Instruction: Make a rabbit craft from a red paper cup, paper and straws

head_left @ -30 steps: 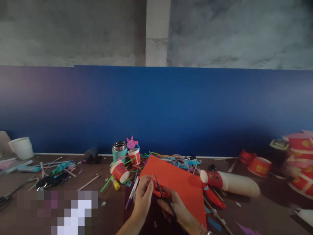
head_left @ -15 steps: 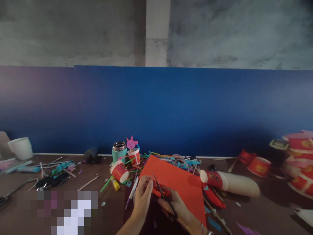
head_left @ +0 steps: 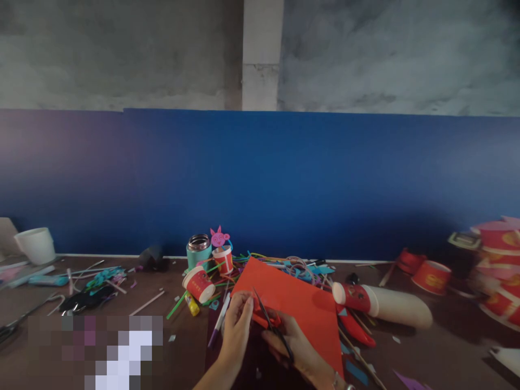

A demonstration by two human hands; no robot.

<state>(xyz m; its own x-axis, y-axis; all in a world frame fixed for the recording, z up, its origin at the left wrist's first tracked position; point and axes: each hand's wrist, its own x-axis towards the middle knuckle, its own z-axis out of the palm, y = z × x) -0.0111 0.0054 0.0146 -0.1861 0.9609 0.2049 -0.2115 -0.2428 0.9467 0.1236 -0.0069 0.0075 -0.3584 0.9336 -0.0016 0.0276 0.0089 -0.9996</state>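
Observation:
Between thumb and fingers, my left hand (head_left: pixel 239 320) pinches a small piece of red paper (head_left: pixel 260 315). My right hand (head_left: pixel 291 338) grips a pair of black-handled scissors (head_left: pixel 266 311), whose blades point up and left beside that piece. The red piece lies between the two hands, partly covered by fingers and blades; whether the blades touch it I cannot tell. Under and behind my hands is a large red sheet of paper (head_left: pixel 303 295) on the dark table. Left of my left hand lies a white marker with a purple end (head_left: pixel 219 319).
A tipped paper cup (head_left: pixel 199 284), a teal thermos (head_left: pixel 199 250) and a yellow tube (head_left: pixel 192 304) stand or lie to the left. On the right are a long white roll joined to red cups (head_left: pixel 400 304) and a red paper bowl (head_left: pixel 431 276). Straws and scraps litter the table (head_left: pixel 187 357).

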